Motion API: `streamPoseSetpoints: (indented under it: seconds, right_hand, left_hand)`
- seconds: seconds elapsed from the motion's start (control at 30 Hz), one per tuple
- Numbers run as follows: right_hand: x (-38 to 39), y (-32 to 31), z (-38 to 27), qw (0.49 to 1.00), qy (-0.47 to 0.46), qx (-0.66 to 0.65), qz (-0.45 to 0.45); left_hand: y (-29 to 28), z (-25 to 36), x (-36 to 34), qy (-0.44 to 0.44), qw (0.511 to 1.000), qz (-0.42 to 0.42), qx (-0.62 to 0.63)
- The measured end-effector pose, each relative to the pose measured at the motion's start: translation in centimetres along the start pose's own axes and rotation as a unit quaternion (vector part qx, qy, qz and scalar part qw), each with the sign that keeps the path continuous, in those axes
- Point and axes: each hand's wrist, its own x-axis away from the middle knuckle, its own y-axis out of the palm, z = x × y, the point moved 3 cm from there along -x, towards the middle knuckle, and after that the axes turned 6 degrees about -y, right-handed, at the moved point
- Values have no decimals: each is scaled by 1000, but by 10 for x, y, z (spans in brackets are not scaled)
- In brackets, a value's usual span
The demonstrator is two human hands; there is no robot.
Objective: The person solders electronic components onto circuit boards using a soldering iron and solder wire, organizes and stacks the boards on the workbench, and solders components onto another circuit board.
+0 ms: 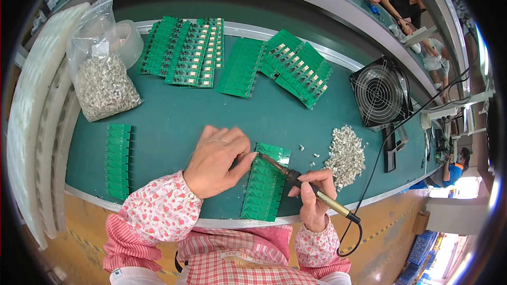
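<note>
My right hand (316,200) is closed around a soldering iron (330,201) with a dark and brass-coloured handle. Its metal tip reaches the upper left part of a green circuit board panel (266,190) lying in front of me. Beside that panel's upper left edge is my left hand (221,159), fingers curled and thumb against the forefinger. Whatever sits in that pinch is too small or hidden to make out. A second green panel (117,161), with dark pins along its right side, lies farther left.
A pile of small white connectors (346,157) lies right, below a fan (377,92). Stacked boards (185,53) and more panels (296,68) line the back. A bag of connectors (105,84) stands left, next to a tape roll (129,45). The iron's cable (376,161) crosses the right side.
</note>
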Motion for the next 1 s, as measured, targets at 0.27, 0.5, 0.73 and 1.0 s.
streamPoseSetpoints:
  seconds: [0.27, 0.5, 0.73, 1.0]
  right_hand:
    - [13, -9, 4, 993, 1, -40, 107]
    - [16, -6, 2, 998, -12, -35, 43]
    - [14, -4, 1, 999, -9, -38, 29]
    - [12, -3, 1, 999, -3, -40, 27]
  left_hand:
    - [-6, -5, 6, -43, 995, -2, 87]
    - [-7, -2, 6, 2, 998, -41, 45]
    - [-5, -1, 7, 21, 998, -46, 26]
    - [-2, -1, 7, 29, 999, -41, 15]
